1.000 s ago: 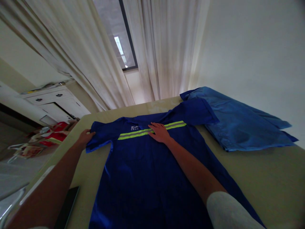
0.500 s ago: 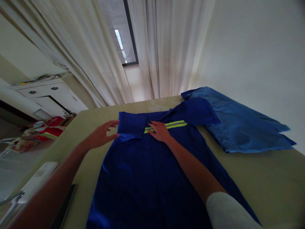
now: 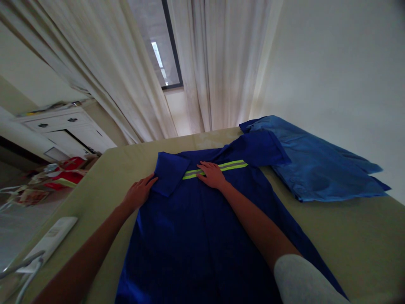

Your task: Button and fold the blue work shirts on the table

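A dark blue work shirt [image 3: 190, 236] with a yellow-green reflective stripe [image 3: 232, 164] lies flat on a beige table [image 3: 348, 236]. Its left sleeve [image 3: 169, 173] is folded inward over the chest. My left hand [image 3: 139, 192] rests at the lower left edge of that folded sleeve, fingers stretched out flat. My right hand [image 3: 213, 175] lies flat on the stripe in the middle of the shirt, fingers spread, pressing the cloth down. The right sleeve [image 3: 262, 147] is still spread out to the right.
A lighter blue garment [image 3: 316, 164] lies at the table's far right, partly under the right sleeve. A white remote [image 3: 49, 242] sits near the left edge. Curtains [image 3: 202, 63] hang behind the table. A white cabinet [image 3: 66, 131] and red bags [image 3: 63, 175] stand at left.
My left hand carried the left sleeve inward, laid it over the chest and then drew back to its lower edge. My right hand stayed on the stripe.
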A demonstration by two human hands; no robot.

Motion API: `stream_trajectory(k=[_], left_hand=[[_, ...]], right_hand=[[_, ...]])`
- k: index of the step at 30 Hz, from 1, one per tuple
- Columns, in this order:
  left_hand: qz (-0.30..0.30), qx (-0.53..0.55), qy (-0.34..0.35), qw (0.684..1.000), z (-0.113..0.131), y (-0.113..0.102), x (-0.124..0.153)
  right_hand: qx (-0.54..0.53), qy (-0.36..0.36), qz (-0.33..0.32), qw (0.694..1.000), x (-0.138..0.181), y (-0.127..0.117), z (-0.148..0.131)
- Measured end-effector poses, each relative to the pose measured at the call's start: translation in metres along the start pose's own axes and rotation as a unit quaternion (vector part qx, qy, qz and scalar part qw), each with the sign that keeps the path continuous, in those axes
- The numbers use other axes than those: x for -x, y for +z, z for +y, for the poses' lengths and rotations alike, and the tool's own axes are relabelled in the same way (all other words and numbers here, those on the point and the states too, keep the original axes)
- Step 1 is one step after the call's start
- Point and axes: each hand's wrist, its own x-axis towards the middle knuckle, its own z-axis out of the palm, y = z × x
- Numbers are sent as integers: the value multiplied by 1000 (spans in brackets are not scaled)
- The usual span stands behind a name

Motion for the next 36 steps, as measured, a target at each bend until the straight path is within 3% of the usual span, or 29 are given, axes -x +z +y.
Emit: stream_trajectory(k=[5,9,14,16,23,27,31,36], left_hand=[[29,33,-23,999,4,-1,1],[18,-2,-115,993,19,-9,-4],[76,130,-223,963,17,-11,-11],[68,158,-207,963,10,-10,-11],[38,182,-31,982,-27,-7,7],[63,199,-47,977,-37,2,15],[75,205,-97,971,-30,12,11],[74,106,-72,989,-18,3,6]], right_hand=[[-9,4,4,1000,-1,1,1],[-14,1,3,1000,0,1,1],[-13,-2,7,1000,-1,2,2],[-15,-2,10,1000,-1,2,2],[-12,-6,8,1000,-1,1,2],[-11,-7,7,1000,-1,1,2],[-14,-10,13,1000,-1,2,3],[-14,-10,19,1000,-1,3,4]])
